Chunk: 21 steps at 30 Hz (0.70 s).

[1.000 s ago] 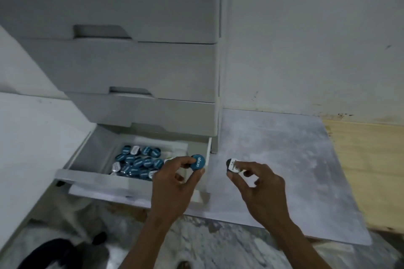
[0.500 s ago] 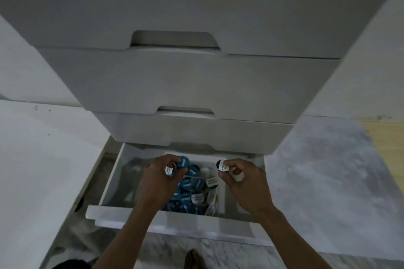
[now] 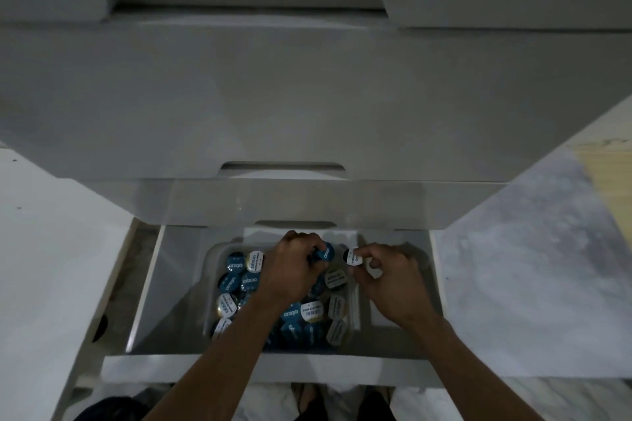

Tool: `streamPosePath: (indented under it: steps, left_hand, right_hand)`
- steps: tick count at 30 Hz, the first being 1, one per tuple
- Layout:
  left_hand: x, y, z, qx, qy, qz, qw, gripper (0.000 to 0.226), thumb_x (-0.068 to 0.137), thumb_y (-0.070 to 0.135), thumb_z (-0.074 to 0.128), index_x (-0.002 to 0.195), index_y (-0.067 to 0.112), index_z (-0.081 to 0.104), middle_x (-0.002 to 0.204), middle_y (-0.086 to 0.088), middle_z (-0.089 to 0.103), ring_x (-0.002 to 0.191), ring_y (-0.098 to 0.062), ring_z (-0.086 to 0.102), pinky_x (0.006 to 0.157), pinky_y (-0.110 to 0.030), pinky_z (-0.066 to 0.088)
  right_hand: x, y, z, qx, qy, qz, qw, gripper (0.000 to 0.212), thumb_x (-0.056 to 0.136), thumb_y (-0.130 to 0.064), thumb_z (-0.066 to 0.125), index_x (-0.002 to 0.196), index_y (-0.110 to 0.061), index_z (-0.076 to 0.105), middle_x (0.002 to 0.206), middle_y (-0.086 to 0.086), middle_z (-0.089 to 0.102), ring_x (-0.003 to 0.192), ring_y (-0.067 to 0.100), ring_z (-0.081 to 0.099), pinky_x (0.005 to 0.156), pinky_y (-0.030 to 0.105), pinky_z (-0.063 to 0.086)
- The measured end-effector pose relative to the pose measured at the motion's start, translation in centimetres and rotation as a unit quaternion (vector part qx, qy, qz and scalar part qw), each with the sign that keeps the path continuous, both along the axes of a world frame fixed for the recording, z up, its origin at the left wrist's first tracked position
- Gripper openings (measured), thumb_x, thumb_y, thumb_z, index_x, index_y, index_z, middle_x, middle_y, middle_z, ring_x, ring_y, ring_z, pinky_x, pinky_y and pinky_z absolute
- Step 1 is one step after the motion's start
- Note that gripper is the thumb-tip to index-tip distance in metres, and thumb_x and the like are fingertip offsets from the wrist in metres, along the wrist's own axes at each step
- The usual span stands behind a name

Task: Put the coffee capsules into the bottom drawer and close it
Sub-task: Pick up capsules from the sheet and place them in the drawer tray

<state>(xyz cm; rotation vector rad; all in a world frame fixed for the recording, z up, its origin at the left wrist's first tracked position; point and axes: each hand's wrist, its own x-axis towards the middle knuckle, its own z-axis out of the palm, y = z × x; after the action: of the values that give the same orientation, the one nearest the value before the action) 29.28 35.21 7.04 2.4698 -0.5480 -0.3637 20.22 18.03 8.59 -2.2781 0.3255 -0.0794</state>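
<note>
1. The bottom drawer is standing pulled out beneath the stacked upper drawers of a pale grey cabinet, its front panel lying nearest the camera.
2. A heap of coffee capsules is sitting inside the drawer, gathered in what looks like a clear tray; most are showing blue foil lids, and some are showing white or dark ones with print too small to read.
3. The left hand is reaching into the drawer over the heap, its fingers curled round a blue capsule that is peeking out at the fingertips, above the back part of the pile.
4. The right hand is hovering beside it, to the right of the heap, thumb and forefinger pinching a white-lidded capsule with a dark body; the other fingers are curling loosely under the palm.
5. The two held capsules are sitting near each other, close but apart, both above the drawer's rear half.
6. Both forearms are crossing the drawer's front edge from below.
7. A marbled grey floor is showing to the right of the cabinet, with a strip of pale wood at the far right.
8. A white surface is running along the left side of the drawer.
</note>
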Motion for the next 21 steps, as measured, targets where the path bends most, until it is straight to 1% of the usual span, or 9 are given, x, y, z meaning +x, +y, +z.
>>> streamPosePath:
  steps: [3, 7, 8, 10, 11, 12, 15, 18, 21]
  left_hand:
    - [0.2, -0.2, -0.5, 0.012, -0.017, -0.015, 1.000, 0.025, 0.077, 0.023, 0.076, 0.101, 0.022, 0.070, 0.100, 0.003, 0.069, 0.103, -0.015, 0.056, 0.078, -0.026, 0.046]
    - [0.0, -0.1, -0.5, 0.014, -0.038, -0.021, 0.999, 0.022, 0.076, 0.022, 0.076, 0.098, 0.021, 0.070, 0.100, 0.004, 0.069, 0.103, -0.015, 0.055, 0.076, -0.028, 0.049]
    - [0.0, 0.1, -0.5, 0.018, -0.041, -0.023, 0.999, 0.021, 0.077, 0.022, 0.075, 0.097, 0.021, 0.070, 0.100, 0.005, 0.069, 0.103, -0.015, 0.055, 0.075, -0.029, 0.049]
    - [-0.1, 0.3, -0.6, 0.027, -0.035, -0.028, 0.999, 0.020, 0.077, 0.019, 0.073, 0.097, 0.022, 0.071, 0.101, 0.006, 0.069, 0.103, -0.015, 0.054, 0.075, -0.029, 0.048]
    - [-0.1, 0.4, -0.7, 0.031, -0.030, -0.033, 0.999, 0.021, 0.077, 0.017, 0.073, 0.097, 0.022, 0.072, 0.102, 0.006, 0.069, 0.104, -0.016, 0.055, 0.076, -0.030, 0.049]
    - [-0.2, 0.5, -0.8, 0.035, -0.024, -0.040, 0.998, 0.022, 0.078, 0.016, 0.073, 0.099, 0.022, 0.072, 0.104, 0.005, 0.069, 0.105, -0.016, 0.054, 0.077, -0.030, 0.049]
    - [-0.2, 0.8, -1.1, 0.051, -0.023, -0.058, 0.997, 0.023, 0.081, 0.016, 0.071, 0.102, 0.022, 0.072, 0.108, 0.005, 0.068, 0.106, -0.016, 0.053, 0.077, -0.030, 0.047]
    - [-0.1, 1.0, -1.4, 0.061, -0.027, -0.067, 0.996, 0.023, 0.082, 0.015, 0.067, 0.103, 0.024, 0.072, 0.108, 0.004, 0.069, 0.105, -0.017, 0.052, 0.074, -0.031, 0.048]
    - [0.1, 1.1, -1.4, 0.079, -0.035, -0.084, 0.993, 0.022, 0.086, 0.017, 0.061, 0.105, 0.023, 0.071, 0.110, 0.004, 0.068, 0.107, -0.017, 0.049, 0.076, -0.033, 0.049]
  right_hand:
    - [0.2, -0.1, -0.4, 0.009, -0.014, 0.003, 1.000, 0.018, 0.079, -0.010, 0.077, 0.095, -0.017, 0.074, 0.078, -0.035, 0.052, 0.078, -0.023, 0.053, 0.065, -0.004, 0.036]
    - [0.6, -0.1, -1.4, 0.019, -0.016, 0.012, 1.000, 0.020, 0.078, -0.012, 0.079, 0.096, -0.019, 0.073, 0.083, -0.021, 0.063, 0.078, -0.016, 0.058, 0.068, 0.000, 0.041]
    - [0.6, -0.1, -1.5, 0.017, -0.016, 0.016, 1.000, 0.020, 0.078, -0.014, 0.079, 0.097, -0.020, 0.073, 0.084, -0.019, 0.065, 0.079, -0.012, 0.059, 0.071, 0.004, 0.044]
    - [0.8, 0.0, -1.8, 0.002, -0.007, 0.028, 1.000, 0.021, 0.079, -0.019, 0.078, 0.099, -0.022, 0.072, 0.091, -0.015, 0.070, 0.083, 0.000, 0.062, 0.075, 0.019, 0.051]
    - [1.0, 0.1, -1.9, -0.010, 0.002, 0.035, 0.999, 0.022, 0.080, -0.021, 0.077, 0.101, -0.023, 0.072, 0.095, -0.012, 0.071, 0.087, 0.006, 0.063, 0.077, 0.024, 0.052]
    - [1.2, 0.1, -2.1, -0.023, 0.014, 0.041, 0.999, 0.023, 0.081, -0.023, 0.076, 0.103, -0.024, 0.071, 0.098, -0.010, 0.071, 0.090, 0.010, 0.062, 0.078, 0.026, 0.051]
    - [1.8, 0.3, -2.5, -0.056, 0.038, 0.071, 0.995, 0.024, 0.083, -0.030, 0.073, 0.107, -0.027, 0.069, 0.104, -0.008, 0.070, 0.098, 0.012, 0.059, 0.080, 0.030, 0.051]
    - [2.5, 0.6, -2.7, -0.065, 0.031, 0.099, 0.992, 0.019, 0.083, -0.024, 0.071, 0.101, -0.026, 0.071, 0.101, -0.006, 0.070, 0.097, 0.015, 0.059, 0.080, 0.036, 0.053]
    - [3.1, 1.0, -3.0, -0.084, 0.022, 0.119, 0.989, 0.020, 0.080, -0.017, 0.072, 0.098, -0.024, 0.072, 0.100, -0.004, 0.069, 0.097, 0.018, 0.058, 0.081, 0.039, 0.052]
